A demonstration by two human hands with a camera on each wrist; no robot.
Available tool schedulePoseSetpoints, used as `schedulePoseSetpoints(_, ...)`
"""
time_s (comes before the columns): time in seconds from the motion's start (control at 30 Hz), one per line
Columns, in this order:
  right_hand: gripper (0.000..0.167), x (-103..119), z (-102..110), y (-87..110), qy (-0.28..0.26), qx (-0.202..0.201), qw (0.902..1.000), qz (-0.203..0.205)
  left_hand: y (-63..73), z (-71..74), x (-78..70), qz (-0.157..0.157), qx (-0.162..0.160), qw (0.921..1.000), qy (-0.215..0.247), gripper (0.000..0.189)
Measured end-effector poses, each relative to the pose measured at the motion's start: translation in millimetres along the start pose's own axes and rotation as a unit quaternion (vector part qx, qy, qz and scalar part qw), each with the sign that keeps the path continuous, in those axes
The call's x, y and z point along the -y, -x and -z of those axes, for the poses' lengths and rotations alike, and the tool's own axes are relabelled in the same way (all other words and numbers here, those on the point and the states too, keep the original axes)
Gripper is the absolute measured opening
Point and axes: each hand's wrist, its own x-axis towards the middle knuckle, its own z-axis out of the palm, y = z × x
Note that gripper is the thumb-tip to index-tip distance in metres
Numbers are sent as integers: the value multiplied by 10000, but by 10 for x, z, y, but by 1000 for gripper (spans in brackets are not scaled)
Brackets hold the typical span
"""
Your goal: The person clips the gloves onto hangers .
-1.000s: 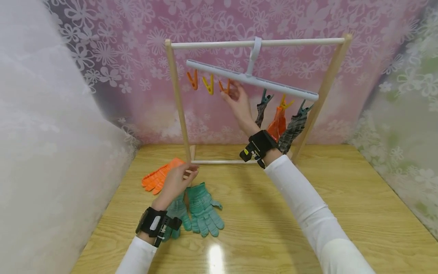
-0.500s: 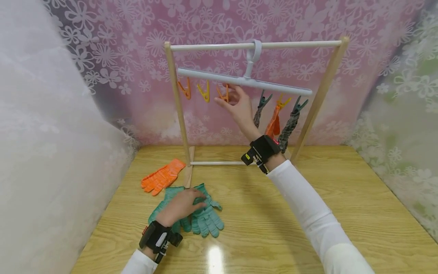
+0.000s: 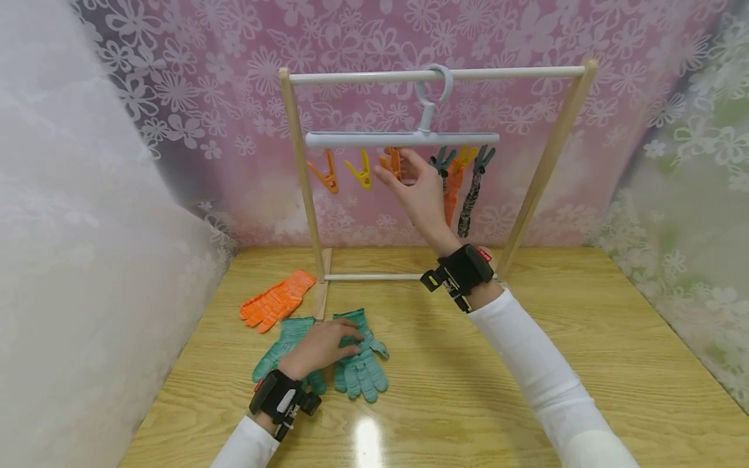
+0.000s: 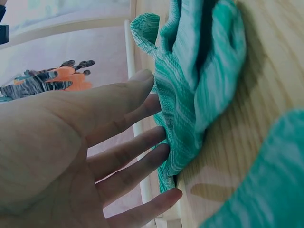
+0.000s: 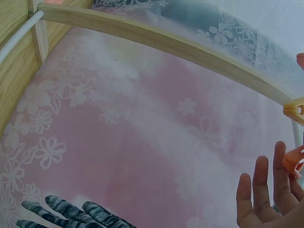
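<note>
- The left grip, at lower centre-left of the head view, stands wide: fingers almost straight, thumb apart, fingertips touching the cuff of the first green glove.
- The first green glove is of streaked, ribbed knit; it lies on the desk with its fingers toward the bottom of the frame. The left wrist view shows its soft folds.
- The second green glove, of matching knit, lies just left of it in the head view, partly covered by the left grip.
- An orange glove, also knitted, lies flat on the desk above and left of the green pair.
- The right grip, at upper centre, is narrow: thumb and fingers pinch the middle orange clip, a smooth V-shaped peg beneath the hanger; the remaining fingers extend in the right wrist view.
- The pale grey hanger, smooth and bar-shaped with a round hook, hangs level from the wooden rack.
- A yellow clip and an outer orange clip hang left of the right grip.
- Right of it, clipped gloves hang: one orange, one black-and-grey mottled; a third is mostly hidden.
</note>
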Motion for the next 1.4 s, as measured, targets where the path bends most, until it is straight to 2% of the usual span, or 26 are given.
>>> schedulePoseSetpoints(0.3, 36, 101, 104, 36, -26, 175, 9998, 67, -157, -17, -64, -148, 66, 9997, 159, 25)
schedulePoseSetpoints(0.4, 36, 114, 132, 53, -49, 178, 9998, 93, -220, -26, -72, -210, -18, 9997, 149, 24)
schedulePoseSetpoints(0.47, 36, 114, 151, 69, -32, 152, 9998, 135, -275, -33, -71, -224, -227, 9994, 134, 23)
schedulePoseSetpoints(0.53, 36, 114, 170, 90, 22, 119, 9998, 169, -329, -34, -67, -178, -600, 9980, 107, 21)
schedulePoseSetpoints(0.63, 36, 111, 199, 118, 82, 81, 9997, 208, -399, -38, -45, 182, -1201, 9925, -108, 25)
schedulePoseSetpoints(0.7, 37, 110, 217, 129, 149, 51, 9997, 182, -427, -41, -23, 558, -1379, 9886, -243, 32)
schedulePoseSetpoints(0.77, 38, 108, 235, 130, 197, -3, 9997, 141, -449, -47, 5, 874, -1355, 9862, -380, 38)
schedulePoseSetpoints(0.87, 39, 114, 261, 126, 184, -62, 9998, 81, -464, -55, 43, 1086, -1210, 9859, -401, 40)
schedulePoseSetpoints(1.17, 39, 61, 326, 112, 25, 27, 10000, 57, -476, -98, 104, 1259, -1137, 9847, -393, 37)
schedulePoseSetpoints(1.4, 38, 45, 347, 112, 161, 40, 9998, 93, -484, -97, 137, 1192, -1175, 9857, -175, 30)
